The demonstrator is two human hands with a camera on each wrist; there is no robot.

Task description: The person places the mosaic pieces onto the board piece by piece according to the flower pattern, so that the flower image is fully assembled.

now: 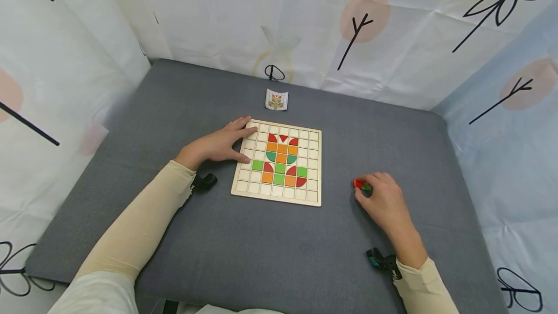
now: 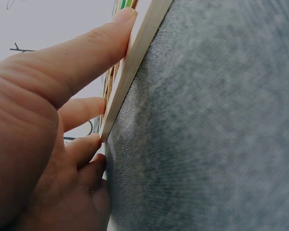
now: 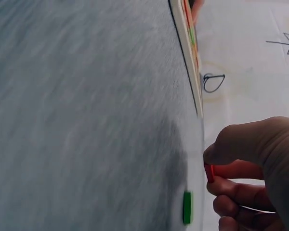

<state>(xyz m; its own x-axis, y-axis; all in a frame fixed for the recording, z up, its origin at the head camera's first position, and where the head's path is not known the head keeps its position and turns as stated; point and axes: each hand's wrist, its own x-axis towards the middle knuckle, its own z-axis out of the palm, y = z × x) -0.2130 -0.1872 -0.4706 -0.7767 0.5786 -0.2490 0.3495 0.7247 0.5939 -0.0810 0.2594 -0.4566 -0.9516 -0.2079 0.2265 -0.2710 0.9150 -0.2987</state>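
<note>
A square wooden grid board (image 1: 312, 196) lies on the grey table, with red, orange and green pieces forming a pattern in its middle cells. My left hand (image 1: 219, 144) rests along the board's left edge, fingers spread, thumb and fingertips touching the rim. To the right of the board, my right hand (image 1: 385, 201) pinches a small red piece (image 3: 209, 173) between thumb and fingers, held above the table. A green piece (image 3: 187, 208) lies on the table just below that hand; the hand partly covers it in the head view.
A small printed pattern card (image 1: 276, 100) with slightly curled edges lies behind the board. The grey table (image 1: 270, 251) is bordered by white patterned cloth (image 1: 305, 23) at the back and sides. Black wrist mounts (image 1: 204, 182) sit on both forearms.
</note>
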